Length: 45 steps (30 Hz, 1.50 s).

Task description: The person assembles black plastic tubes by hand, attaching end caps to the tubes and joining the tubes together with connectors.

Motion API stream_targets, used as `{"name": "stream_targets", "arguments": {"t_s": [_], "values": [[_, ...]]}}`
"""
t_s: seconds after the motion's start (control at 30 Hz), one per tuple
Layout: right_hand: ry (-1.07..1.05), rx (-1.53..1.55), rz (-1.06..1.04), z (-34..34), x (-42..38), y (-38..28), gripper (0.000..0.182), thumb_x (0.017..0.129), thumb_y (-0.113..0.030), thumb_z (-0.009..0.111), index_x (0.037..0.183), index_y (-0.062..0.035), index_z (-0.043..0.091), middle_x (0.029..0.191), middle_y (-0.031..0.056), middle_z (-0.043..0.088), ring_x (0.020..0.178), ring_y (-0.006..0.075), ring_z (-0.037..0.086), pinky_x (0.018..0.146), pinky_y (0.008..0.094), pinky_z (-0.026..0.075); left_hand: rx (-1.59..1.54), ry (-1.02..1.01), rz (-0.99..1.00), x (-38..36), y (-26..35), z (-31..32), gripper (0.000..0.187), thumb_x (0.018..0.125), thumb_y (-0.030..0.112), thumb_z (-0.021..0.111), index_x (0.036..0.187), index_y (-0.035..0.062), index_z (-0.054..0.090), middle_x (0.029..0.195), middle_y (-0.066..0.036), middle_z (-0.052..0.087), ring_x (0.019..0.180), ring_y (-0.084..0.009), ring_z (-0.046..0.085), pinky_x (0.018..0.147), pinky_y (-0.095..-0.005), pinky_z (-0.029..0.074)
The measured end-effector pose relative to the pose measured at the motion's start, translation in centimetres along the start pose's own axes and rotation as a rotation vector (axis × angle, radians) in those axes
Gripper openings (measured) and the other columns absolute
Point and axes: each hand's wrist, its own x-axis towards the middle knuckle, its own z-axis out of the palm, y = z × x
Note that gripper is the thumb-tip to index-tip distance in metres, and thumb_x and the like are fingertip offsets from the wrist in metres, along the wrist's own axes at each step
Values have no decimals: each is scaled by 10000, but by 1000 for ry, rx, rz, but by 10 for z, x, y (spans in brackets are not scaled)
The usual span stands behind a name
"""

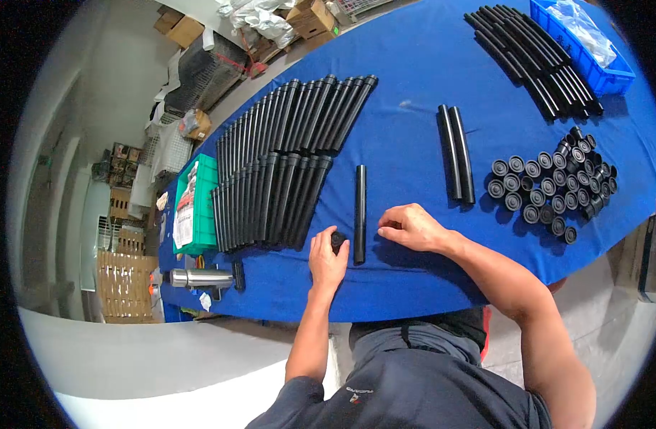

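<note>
My left hand (329, 259) rests low on the blue cloth with its fingers closed around a small black round cap (337, 241). Just right of it lies a single black tube (361, 214), roughly upright in the view and not gripped. On the tube's other side, my right hand (415, 227) hovers with loosely curled fingers; the thumb and forefinger look apart, and I see nothing between them. Farther right, a pile of black ribbed caps (548, 187) is spread on the cloth. Two black tubes (456, 154) lie side by side between that pile and the single tube.
Left of my hands, two rows of capped black tubes (270, 193) lie beside a green crate (208, 207). A steel flask (199, 278) lies near the front left edge. Several black tubes (528, 57) and a blue bin (614, 79) with clear plastic occupy the far right corner.
</note>
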Motion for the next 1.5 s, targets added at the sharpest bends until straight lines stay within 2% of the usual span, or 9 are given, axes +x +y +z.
{"name": "stream_targets", "arguments": {"t_s": [0.57, 0.77, 0.87, 1.03, 1.1, 1.3, 1.4, 1.43, 1.5], "values": [[2, 29, 16, -1, 0, -3, 280, 903, -246, 671, 934, 29, 711, 853, 214, 713, 800, 360, 710, 739, 447, 553, -61, 2, -35, 6, -17, 5, 498, 814, 117, 762, 1266, 5, 585, 1197, -222, 629, 1153, -396, 593, 998, -460, 479], [23, 23, 17, -3, -1, -5, 277, 904, -235, 671, 939, 37, 712, 854, 216, 714, 799, 356, 714, 735, 441, 553, -23, 247, 47, 3, 2, -12, 494, 790, 79, 750, 1259, 30, 602, 1109, -149, 609, 873, -249, 595, 761, -357, 515], [55, 65, 48, 0, 0, -4, 266, 903, -226, 675, 949, 33, 719, 849, 213, 714, 788, 336, 719, 725, 427, 554, -129, 167, 77, 14, 33, -21, 442, 814, 88, 742, 1233, 27, 617, 1048, -127, 643, 805, -238, 602, 720, -344, 516], [171, 196, 204, -6, 1, -8, 254, 914, -220, 683, 964, 25, 728, 804, 174, 714, 717, 226, 698, 689, 390, 551, 184, -115, 136, 40, 64, 7, 429, 861, 163, 718, 1239, 9, 584, 1043, -216, 689, 938, -408, 665, 819, -496, 547], [188, 267, 276, -9, 3, -5, 258, 929, -226, 686, 982, 23, 728, 774, 116, 712, 663, 141, 657, 601, 350, 541, 235, -159, 102, 44, 72, 17, 448, 868, 128, 703, 1264, -11, 546, 998, -227, 671, 928, -404, 662, 811, -503, 546], [196, 397, 343, -3, 5, 0, 429, 931, -245, 708, 1205, 78, 640, 798, 101, 688, 633, 130, 651, 475, 275, 517, 95, -65, 43, 47, 66, 32, 599, 871, 69, 663, 1420, -37, 450, 1053, -274, 644, 936, -440, 660, 806, -491, 554], [103, 527, 404, -11, 7, -1, 592, 910, -257, 736, 1318, 126, 542, 797, 83, 652, 612, 128, 634, 466, 270, 515, -284, -125, -108, 35, 66, 17, 569, 868, 40, 630, 1408, -37, 469, 1084, -279, 650, 965, -421, 673, 853, -440, 549], [2, 590, 416, -16, 8, -4, 673, 907, -245, 741, 1401, 123, 469, 793, 43, 605, 632, 101, 606, 477, 260, 505, -445, -153, -41, 28, 59, 14, 509, 871, -7, 621, 1359, -61, 484, 1040, -141, 668, 861, -183, 659, 754, -329, 547], [-145, 721, 344, -22, 5, -9, 742, 844, -191, 781, 1445, 88, 447, 788, 26, 607, 604, 88, 575, 477, 240, 468, -704, -390, -170, 14, 59, -12, 481, 854, -13, 639, 1315, -47, 505, 1024, -108, 663, 849, -150, 642, 740, -306, 539]]}}
